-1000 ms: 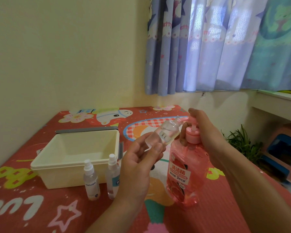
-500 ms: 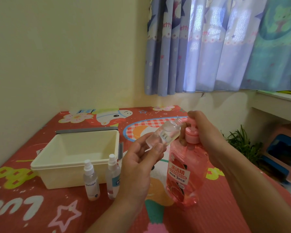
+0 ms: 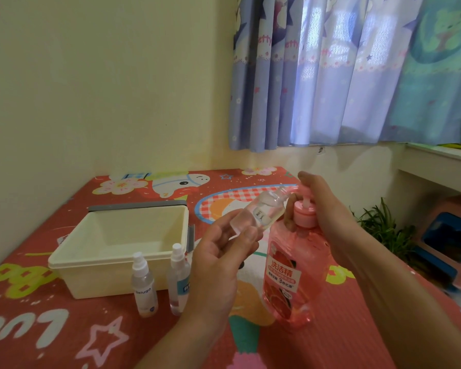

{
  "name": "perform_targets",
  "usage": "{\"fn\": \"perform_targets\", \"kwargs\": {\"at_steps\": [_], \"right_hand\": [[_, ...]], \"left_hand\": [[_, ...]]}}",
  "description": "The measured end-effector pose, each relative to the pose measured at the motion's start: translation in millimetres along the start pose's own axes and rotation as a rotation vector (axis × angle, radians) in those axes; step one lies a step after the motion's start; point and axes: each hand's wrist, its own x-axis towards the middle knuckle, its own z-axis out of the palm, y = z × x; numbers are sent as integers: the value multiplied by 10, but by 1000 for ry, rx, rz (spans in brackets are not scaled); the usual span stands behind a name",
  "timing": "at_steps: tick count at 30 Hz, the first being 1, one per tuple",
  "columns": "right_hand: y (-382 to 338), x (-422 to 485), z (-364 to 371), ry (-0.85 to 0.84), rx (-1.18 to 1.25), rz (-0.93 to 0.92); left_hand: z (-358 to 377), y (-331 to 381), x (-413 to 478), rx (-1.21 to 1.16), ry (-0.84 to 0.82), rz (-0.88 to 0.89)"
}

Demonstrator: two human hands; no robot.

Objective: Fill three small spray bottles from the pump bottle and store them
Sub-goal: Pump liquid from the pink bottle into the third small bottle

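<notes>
While the left hand [image 3: 218, 254] grips the tilted spray bottle [image 3: 261, 213], the right hand [image 3: 325, 209] clasps the pump bottle [image 3: 288, 278] head. Location: centre frame.

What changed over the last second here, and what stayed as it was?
The right hand, gripping the head of the pump bottle, dipped slightly half a second ago and is back up. Nothing was taken or let go. The left hand holds the small bottle tilted at the nozzle as before; the two capped spray bottles and the bin stayed put.
</notes>
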Motion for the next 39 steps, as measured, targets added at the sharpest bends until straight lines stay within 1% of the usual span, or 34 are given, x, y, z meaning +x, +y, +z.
{"fn": "perform_targets", "kwargs": {"at_steps": [4,18,34,39], "right_hand": [[-7,1,12,14,11,4],[9,8,-1,2,-8,-17],[20,26,11,0,15,-23],[33,34,-6,-9,-12,-28]], "left_hand": [[6,3,-1,-27,-8,3],[6,12,-7,0,-2,7],[21,7,-11,-25,-2,15],[14,12,-8,12,9,5]]}}
